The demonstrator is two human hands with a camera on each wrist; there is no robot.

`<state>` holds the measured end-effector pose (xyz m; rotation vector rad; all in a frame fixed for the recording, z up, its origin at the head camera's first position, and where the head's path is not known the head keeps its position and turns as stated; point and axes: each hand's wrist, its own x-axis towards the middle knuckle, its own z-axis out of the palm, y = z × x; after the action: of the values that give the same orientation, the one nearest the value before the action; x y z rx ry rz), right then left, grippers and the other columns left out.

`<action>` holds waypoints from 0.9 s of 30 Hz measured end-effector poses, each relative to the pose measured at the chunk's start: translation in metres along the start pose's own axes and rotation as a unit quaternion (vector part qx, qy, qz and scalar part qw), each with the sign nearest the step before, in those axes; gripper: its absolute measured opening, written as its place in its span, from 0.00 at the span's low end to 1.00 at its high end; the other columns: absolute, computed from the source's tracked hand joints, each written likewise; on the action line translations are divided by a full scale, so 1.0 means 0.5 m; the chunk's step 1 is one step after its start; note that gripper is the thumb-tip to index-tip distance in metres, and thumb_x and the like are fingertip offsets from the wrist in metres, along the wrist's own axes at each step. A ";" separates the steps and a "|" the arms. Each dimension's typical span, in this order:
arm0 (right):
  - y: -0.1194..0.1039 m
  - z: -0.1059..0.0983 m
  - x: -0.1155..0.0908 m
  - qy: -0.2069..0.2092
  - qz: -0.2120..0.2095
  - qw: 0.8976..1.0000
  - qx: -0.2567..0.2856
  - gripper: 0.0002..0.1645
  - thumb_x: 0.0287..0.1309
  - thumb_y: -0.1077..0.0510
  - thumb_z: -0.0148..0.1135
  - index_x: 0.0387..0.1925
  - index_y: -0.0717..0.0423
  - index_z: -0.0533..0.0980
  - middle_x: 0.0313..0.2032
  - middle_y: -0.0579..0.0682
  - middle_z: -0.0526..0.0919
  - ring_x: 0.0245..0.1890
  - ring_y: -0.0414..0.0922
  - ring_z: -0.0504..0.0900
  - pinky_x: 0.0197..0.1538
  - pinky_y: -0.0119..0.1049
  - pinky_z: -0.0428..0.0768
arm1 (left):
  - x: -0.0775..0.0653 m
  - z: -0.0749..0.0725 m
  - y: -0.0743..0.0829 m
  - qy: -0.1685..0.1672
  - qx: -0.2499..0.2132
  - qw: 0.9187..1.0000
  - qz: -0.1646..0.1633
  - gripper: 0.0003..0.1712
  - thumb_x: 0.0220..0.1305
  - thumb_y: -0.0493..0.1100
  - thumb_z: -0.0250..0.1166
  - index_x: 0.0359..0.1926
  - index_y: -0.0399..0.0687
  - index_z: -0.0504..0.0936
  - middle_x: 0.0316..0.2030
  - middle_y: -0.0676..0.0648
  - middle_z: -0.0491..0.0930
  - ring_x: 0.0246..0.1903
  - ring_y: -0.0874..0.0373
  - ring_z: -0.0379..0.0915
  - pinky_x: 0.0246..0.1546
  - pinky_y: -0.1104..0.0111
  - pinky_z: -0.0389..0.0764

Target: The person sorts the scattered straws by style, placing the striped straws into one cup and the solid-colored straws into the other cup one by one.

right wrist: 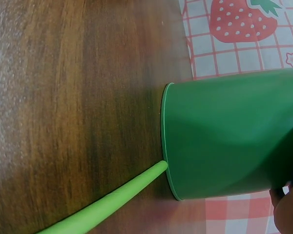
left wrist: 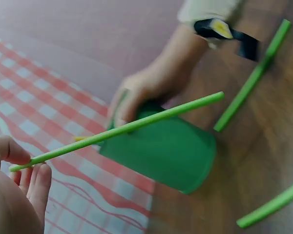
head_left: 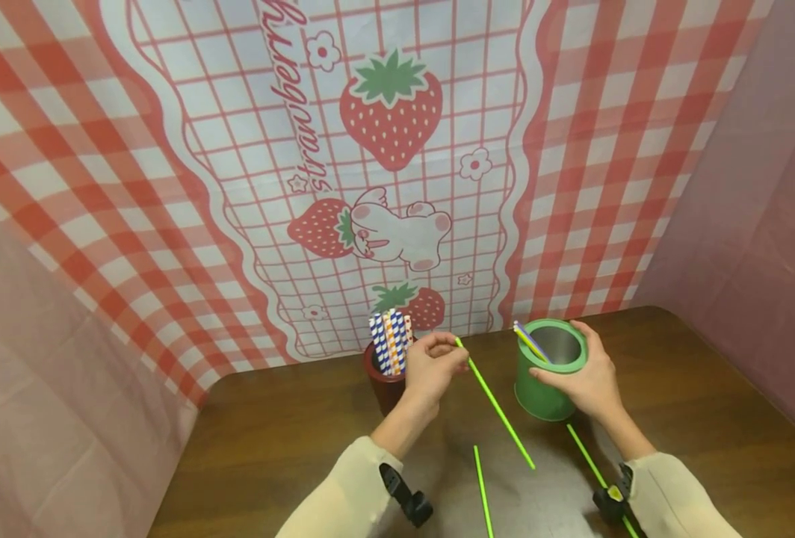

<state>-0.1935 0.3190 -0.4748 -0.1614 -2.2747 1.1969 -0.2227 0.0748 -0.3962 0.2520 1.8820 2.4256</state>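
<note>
A bright green straw [head_left: 498,407] is pinched near its upper end between the thumb and fingers of my left hand [head_left: 434,366], and its far end slants down over the table. My right hand [head_left: 592,373] grips the rim of a green metal can [head_left: 545,392], thumb at the front and fingers round the right side. Inside the can, a few colored straws [head_left: 530,342] lean to the left. In the left wrist view the pinched straw [left wrist: 132,126] crosses in front of the can [left wrist: 161,151]. The right wrist view shows mainly the can's side [right wrist: 224,136].
Behind my left hand stands a dark red cup [head_left: 385,392] holding several patterned straws [head_left: 391,344]. One loose green straw [head_left: 483,493] lies on the brown table [head_left: 270,448], another green straw [head_left: 587,457] near my right wrist. A strawberry-print cloth [head_left: 391,112] hangs behind.
</note>
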 end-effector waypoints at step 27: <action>0.000 0.002 -0.001 0.008 -0.006 1.000 0.005 0.62 0.27 0.54 0.84 0.67 0.56 0.61 0.49 0.63 0.77 0.44 0.51 0.74 0.40 0.36 0.69 | 0.029 0.077 0.035 0.073 -0.025 0.978 0.194 0.13 0.45 0.25 0.64 0.36 0.27 0.76 0.30 0.44 0.82 0.30 0.59 0.79 0.35 0.70 0.81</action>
<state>-0.1937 0.3179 -0.4753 -0.1534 -2.2513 1.1976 -0.2294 0.1092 -0.3686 0.4961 1.9855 2.8069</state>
